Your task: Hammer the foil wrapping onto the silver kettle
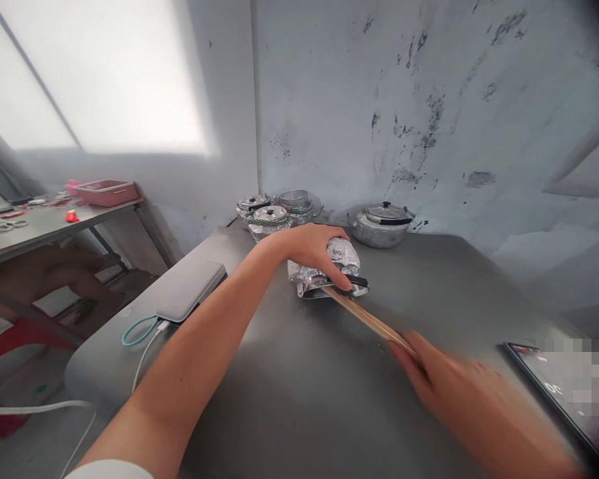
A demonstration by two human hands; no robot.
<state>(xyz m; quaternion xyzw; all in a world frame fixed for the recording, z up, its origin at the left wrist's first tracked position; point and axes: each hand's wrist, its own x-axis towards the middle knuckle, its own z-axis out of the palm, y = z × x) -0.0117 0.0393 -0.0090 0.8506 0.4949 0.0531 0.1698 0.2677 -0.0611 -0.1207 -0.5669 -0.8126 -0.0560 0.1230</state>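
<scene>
My left hand [313,246] is wrapped over a small silver metal pot [344,251], which lies tipped on the grey table with its mouth towards me. A black handle [355,281] crosses the pot near its rim. In my right hand [439,369], slightly smeared by motion, is a bundle of thin wooden sticks [364,317]. The far ends of the sticks reach into the pot's mouth, where their tips are hidden.
Several small metal pots [270,214] stand at the back, and a larger lidded pot [382,225] is beside the wall. A power bank [192,291] with cables lies left, a phone [544,379] right. Another table [44,229] holds a pink basket [106,193]; a person's legs show below.
</scene>
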